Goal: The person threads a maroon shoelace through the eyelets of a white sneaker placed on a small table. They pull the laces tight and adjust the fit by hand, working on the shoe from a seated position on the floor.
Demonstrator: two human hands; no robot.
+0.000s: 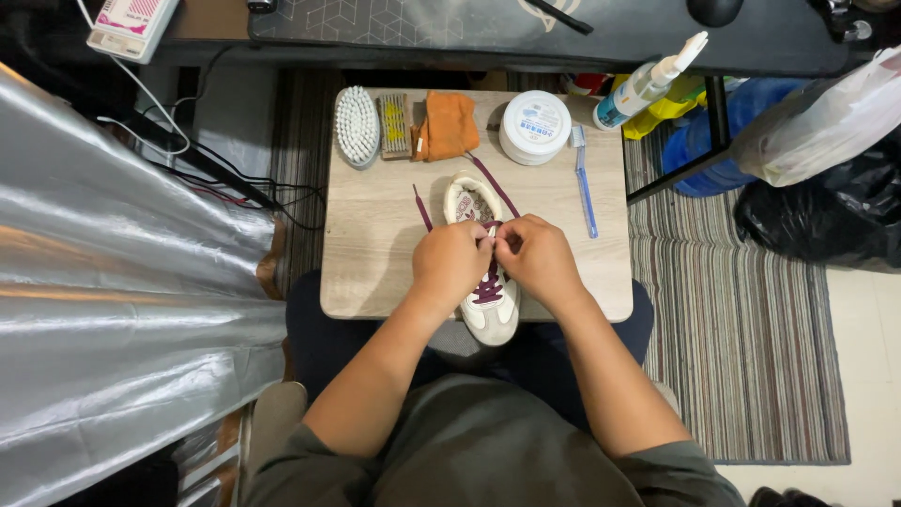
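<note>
Hands first, seen from the head camera: my left hand (450, 263) and right hand (537, 255) meet over a white shoe (488, 305) that lies on a small wooden table (375, 235) in front of my lap, toe pointing toward me and heel opening away. Both hands are curled, fingertips pinched together over the shoe's middle, each closed on the purple lace (489, 286) where it crosses the eyelets. How tightly I grip is hidden by my knuckles, but the fingers are nearly shut, with no gap showing. Loose lace ends trail away from the shoe, one to the left of the heel, one to the right toward the tub.

Along the far edge of the table sit a white brush (357, 125), a smaller brush (394, 125) with yellow bristles just beside it, an orange cloth (447, 125) touching that, and a round white tub (535, 127). A blue toothbrush (584, 188) lies to the right of the shoe, well clear of my right hand. A spray bottle (646, 84) leans at the table's far right corner. A striped rug (741, 319) covers the floor to the right, and a silvery sheet (122, 300) fills the left side.
</note>
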